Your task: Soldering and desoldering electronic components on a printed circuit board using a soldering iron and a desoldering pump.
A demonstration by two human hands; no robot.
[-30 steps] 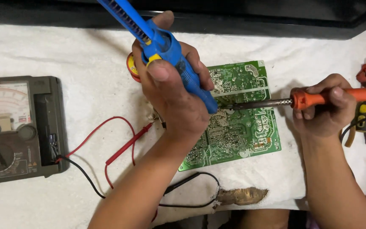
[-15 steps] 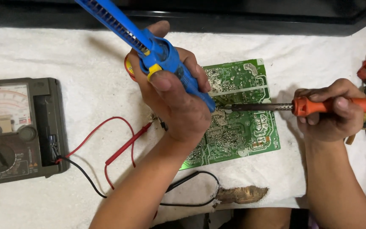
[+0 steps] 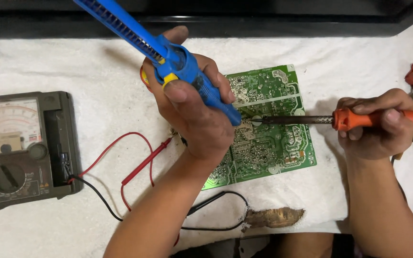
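White cloth (image 3: 72, 57) bears circuit board (image 3: 273, 138); hands grip desoldering pump (image 3: 168, 57), soldering iron (image 3: 359, 118).

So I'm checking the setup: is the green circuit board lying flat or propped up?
Flat. The green circuit board lies solder side up on the white cloth, no edge visibly raised.

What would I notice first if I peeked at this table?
Probably the big blue suction pump in the left hand, its nozzle down on the green circuit board in the middle. From the right, the right hand points an orange-handled soldering iron at the same spot.
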